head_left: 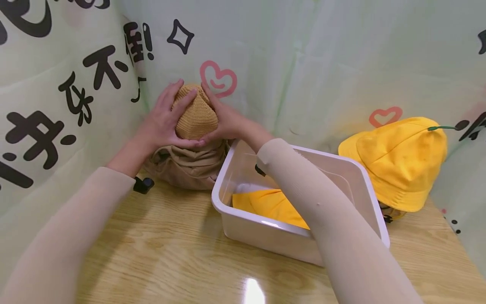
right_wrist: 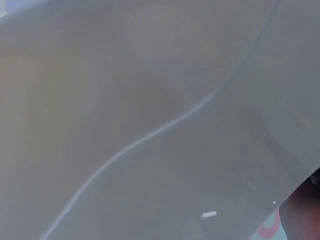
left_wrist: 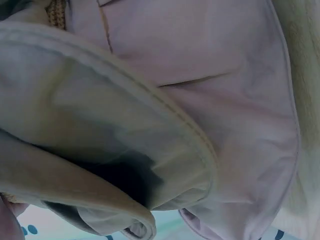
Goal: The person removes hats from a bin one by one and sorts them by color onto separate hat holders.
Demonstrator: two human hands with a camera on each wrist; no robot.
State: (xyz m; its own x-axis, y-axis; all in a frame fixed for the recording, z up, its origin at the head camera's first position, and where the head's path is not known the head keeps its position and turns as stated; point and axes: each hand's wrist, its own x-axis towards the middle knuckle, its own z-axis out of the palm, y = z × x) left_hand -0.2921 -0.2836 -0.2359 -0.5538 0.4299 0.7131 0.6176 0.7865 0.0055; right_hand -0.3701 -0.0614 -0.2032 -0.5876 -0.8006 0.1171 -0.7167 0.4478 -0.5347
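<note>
A tan knitted hat (head_left: 196, 120) sits atop a stack of brown cloth hats (head_left: 186, 169) at the back left of the table. My left hand (head_left: 167, 116) grips its left side, thumb low across the front. From the right, my right hand (head_left: 224, 116) holds the opposite side, and the two thumbs come close together at the front. In the left wrist view, a folded khaki brim (left_wrist: 165, 115) overlaps a pinkish-brown brim (left_wrist: 250, 100). The right wrist view mostly shows a bin wall (right_wrist: 150, 100), with a dark bit of hand at the lower right.
A pale plastic bin (head_left: 265, 223) stands right of the stack, under my right forearm, with yellow cloth (head_left: 265, 202) inside. To its right, a yellow bucket hat (head_left: 402, 160) with a green stem rests on a support. Printed curtains (head_left: 265, 76) hang behind and at left.
</note>
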